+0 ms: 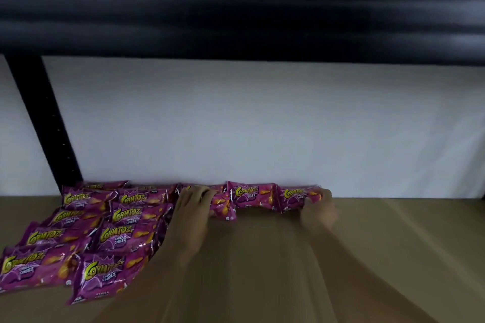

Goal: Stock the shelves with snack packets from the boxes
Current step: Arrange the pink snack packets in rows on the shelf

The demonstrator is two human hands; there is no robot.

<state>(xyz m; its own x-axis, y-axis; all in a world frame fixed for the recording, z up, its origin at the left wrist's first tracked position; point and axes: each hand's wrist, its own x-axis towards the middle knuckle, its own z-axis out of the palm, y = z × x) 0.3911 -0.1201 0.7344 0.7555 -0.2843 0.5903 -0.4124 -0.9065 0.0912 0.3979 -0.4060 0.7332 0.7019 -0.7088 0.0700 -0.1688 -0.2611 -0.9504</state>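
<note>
Brown shelf board (393,244), white back wall (262,123) behind it, black upright post (39,118) far to the left of both hands, dark shelf underside (236,2) overhead, blurred. Left hand (193,202): fingers curled over a purple snack packet (223,207) that stood at the back wall, its lower corner jutting out just right of the fingers; grasping it, as far as the blur allowed. Right hand (319,207): fingers and thumb pinched on the right end of another packet (296,198), upright against the wall. Between the two hands: one middle packet (252,195), upright, touching its neighbours on either side, held by neither hand. Left of the left hand: a stock of matching packets (86,238), lying flat and overlapping in two rows that ran from the wall toward the viewer, the nearest one (105,275) largest in view. All packets purple with yellow-green lettering reading Corntoz, chilli cheez. Both forearms reached in from the near edge, motion-blurred
</note>
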